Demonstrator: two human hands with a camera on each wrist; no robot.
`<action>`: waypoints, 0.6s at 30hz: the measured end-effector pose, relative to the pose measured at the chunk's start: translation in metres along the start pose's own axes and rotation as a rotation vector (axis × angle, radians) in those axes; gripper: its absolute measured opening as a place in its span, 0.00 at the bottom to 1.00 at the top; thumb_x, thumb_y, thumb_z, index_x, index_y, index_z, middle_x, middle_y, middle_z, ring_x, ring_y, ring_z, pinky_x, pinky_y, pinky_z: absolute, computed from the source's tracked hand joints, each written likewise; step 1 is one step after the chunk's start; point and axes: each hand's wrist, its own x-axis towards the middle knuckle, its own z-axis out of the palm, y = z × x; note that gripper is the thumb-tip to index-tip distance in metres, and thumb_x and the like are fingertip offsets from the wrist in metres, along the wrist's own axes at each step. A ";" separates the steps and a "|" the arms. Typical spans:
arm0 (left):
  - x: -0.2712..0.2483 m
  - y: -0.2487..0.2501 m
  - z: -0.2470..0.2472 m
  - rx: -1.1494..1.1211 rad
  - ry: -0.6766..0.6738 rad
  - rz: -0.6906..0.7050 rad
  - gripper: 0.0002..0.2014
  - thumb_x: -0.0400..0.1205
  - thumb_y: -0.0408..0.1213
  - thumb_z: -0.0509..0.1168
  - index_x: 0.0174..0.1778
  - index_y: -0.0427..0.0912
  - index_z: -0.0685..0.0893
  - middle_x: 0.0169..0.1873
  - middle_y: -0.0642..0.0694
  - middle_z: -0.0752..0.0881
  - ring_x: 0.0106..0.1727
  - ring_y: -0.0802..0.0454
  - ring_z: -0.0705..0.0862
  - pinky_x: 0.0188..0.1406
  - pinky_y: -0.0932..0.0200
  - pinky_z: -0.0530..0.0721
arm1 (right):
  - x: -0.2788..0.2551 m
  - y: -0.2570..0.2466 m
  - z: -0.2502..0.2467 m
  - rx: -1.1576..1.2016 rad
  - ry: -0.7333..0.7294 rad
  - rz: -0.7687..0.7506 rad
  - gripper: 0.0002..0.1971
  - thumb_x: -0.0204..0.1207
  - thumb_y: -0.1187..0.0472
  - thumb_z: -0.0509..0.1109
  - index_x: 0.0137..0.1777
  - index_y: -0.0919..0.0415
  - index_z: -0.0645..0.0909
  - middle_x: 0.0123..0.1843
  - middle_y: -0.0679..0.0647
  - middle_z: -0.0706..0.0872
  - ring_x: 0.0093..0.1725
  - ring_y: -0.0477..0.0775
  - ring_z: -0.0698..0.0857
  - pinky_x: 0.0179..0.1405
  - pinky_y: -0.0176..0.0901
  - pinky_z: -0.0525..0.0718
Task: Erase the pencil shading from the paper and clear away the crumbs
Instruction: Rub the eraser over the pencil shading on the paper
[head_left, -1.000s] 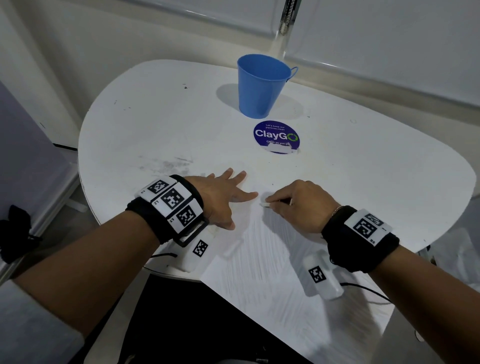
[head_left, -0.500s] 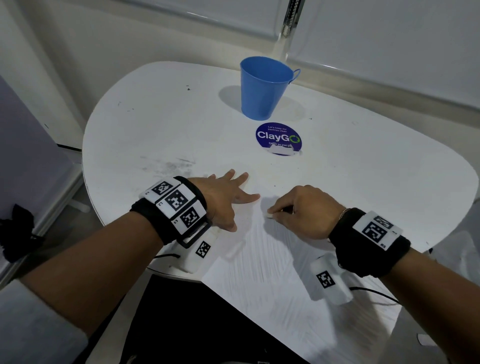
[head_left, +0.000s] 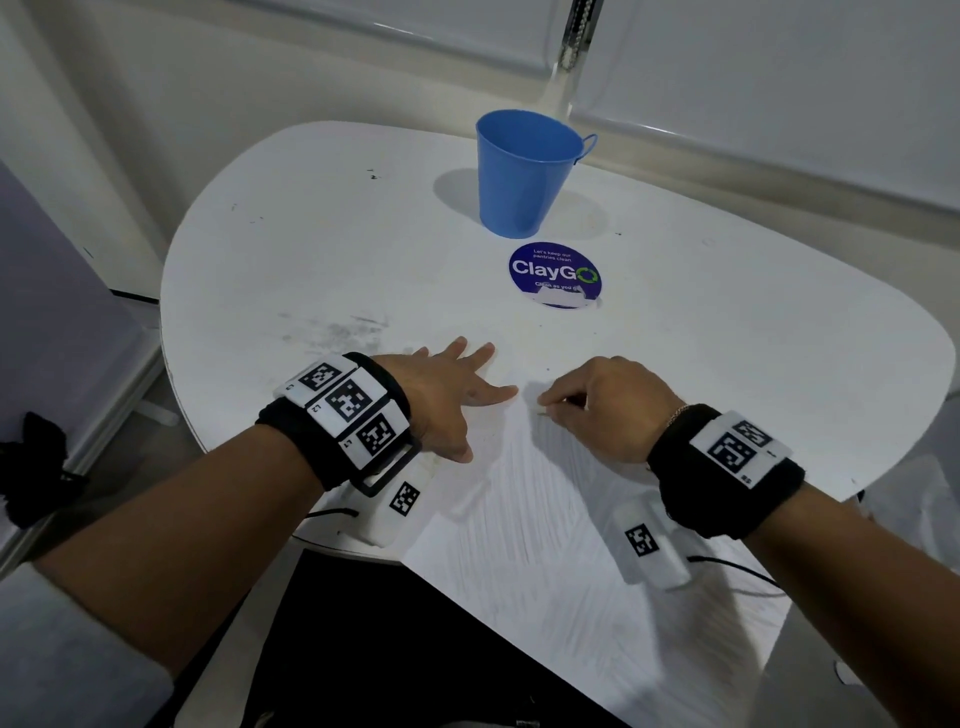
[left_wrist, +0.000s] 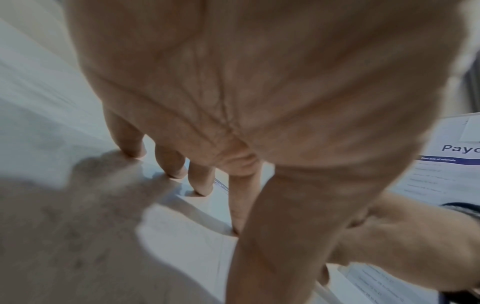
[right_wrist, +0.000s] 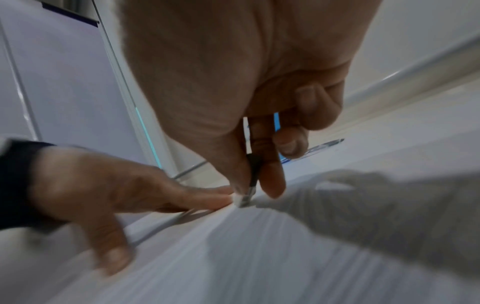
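The right hand (head_left: 602, 405) pinches a thin pencil (right_wrist: 253, 174) w/ its eraser tip on the paper (head_left: 545, 519), near the top edge. The left hand (head_left: 447, 400), at 9 o'clock of it, presses flat w/ fingers straight. Paper hangs off the counter (head_left: 311, 249) at 6 o'clock. Rubbing too hard could crease or tear it. Crumbs are prob. too small to see.

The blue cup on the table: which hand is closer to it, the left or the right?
Right, only slightly. The right hand lies nearly straight in front of the blue cup, pinching a pencil on the paper. The left hand lies flat, farther to the left.
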 end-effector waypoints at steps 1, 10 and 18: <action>0.000 -0.001 0.000 -0.004 0.000 -0.001 0.44 0.83 0.47 0.70 0.86 0.73 0.46 0.86 0.60 0.30 0.86 0.57 0.28 0.88 0.48 0.38 | -0.004 -0.002 0.002 0.002 -0.049 -0.031 0.09 0.80 0.53 0.70 0.54 0.43 0.90 0.52 0.40 0.91 0.52 0.48 0.87 0.55 0.46 0.85; -0.007 0.007 -0.002 0.000 0.008 -0.017 0.44 0.84 0.46 0.69 0.86 0.72 0.46 0.86 0.60 0.30 0.86 0.56 0.29 0.85 0.50 0.38 | -0.004 -0.006 0.003 -0.020 0.016 0.003 0.09 0.82 0.53 0.68 0.54 0.44 0.90 0.53 0.41 0.91 0.53 0.49 0.87 0.54 0.46 0.84; -0.017 0.014 -0.006 -0.007 -0.004 -0.054 0.43 0.86 0.46 0.68 0.86 0.73 0.45 0.86 0.62 0.31 0.87 0.56 0.31 0.85 0.51 0.40 | 0.005 -0.007 -0.002 -0.015 0.071 0.062 0.11 0.82 0.54 0.67 0.56 0.44 0.90 0.56 0.43 0.90 0.55 0.52 0.85 0.53 0.42 0.81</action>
